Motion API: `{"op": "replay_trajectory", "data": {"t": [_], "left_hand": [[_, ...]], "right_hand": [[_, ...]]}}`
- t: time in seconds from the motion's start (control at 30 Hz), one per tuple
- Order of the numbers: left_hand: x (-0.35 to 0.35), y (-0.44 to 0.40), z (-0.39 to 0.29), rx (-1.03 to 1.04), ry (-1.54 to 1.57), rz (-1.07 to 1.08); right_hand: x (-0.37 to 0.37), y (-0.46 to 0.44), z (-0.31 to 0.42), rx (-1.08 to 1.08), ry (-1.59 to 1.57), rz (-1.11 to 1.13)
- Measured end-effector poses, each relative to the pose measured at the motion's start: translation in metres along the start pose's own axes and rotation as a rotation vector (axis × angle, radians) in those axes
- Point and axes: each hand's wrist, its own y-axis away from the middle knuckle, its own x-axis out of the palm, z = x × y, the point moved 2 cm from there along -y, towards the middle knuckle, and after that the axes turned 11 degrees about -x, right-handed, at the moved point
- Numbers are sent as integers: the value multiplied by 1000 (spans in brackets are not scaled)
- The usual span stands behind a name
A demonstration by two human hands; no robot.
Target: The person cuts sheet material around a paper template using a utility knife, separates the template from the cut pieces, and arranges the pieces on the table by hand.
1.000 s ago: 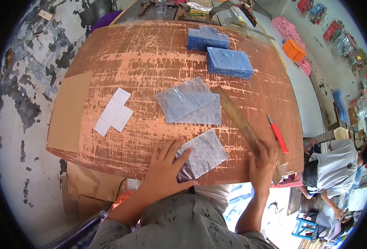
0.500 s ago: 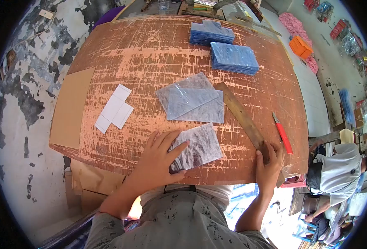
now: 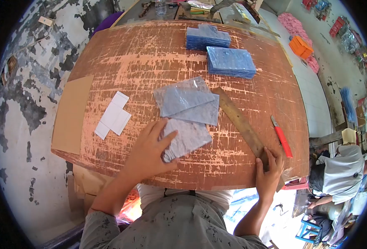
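My left hand (image 3: 150,145) rests on the left part of a translucent plastic piece (image 3: 188,139), its fingers spread. That piece touches or slips under the lower edge of the overlapping clear sheets (image 3: 189,101). At the lower end of a worn metal ruler (image 3: 239,120), my right hand (image 3: 269,166) has its fingers closed round the strip. A red-handled cutter (image 3: 283,142) lies right of the ruler. To the left lies a white paper template (image 3: 113,116).
Two stacks of blue sheets, one (image 3: 208,37) behind the other (image 3: 231,62), stand at the back of the scratched table (image 3: 138,62). Brown cardboard (image 3: 72,116) lies at the left edge. A person (image 3: 341,172) is at the far right.
My left hand has moved the plastic piece left and away from my body, up to the overlapping sheets. My right hand has stayed at the ruler's lower end.
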Motion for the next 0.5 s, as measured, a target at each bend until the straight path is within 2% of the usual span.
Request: {"op": "replay_trajectory", "data": {"t": [0.17,0.23,0.33,0.5], "left_hand": [[-16,-9,14,-137,-108,-86],[-25,-8,23,-182,7,-32],[-40,7,22,-203,-4,78],[-48,35,18,-59,125,180]], "right_hand": [[-7,-7,1,2,-78,6],[-6,-9,-4,10,-70,29],[-6,-14,-10,42,-162,27],[-10,-23,-14,126,-255,55]]}}
